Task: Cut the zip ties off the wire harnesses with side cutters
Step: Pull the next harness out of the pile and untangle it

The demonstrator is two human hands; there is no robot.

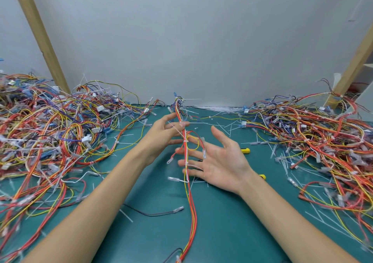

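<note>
A red, yellow and white wire harness [186, 157] stands above the green bench [222, 222]. Right hand [220, 159] is spread empty behind it; left hand's fingers [181, 124] pinch it higher. Next: picking up the yellow-handled side cutters [245, 151] beyond, probably.

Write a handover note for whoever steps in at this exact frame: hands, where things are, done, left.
Left hand: pinching one wire harness upright near its top.
Right hand: open, empty, palm up behind the harness.
Side cutters: on the green mat, mostly hidden behind the right hand; only yellow handle tips show.
Done: cut tie scraps litter the mat.
Left: the held harness still carries white zip ties; harnesses piled on both sides.
</note>
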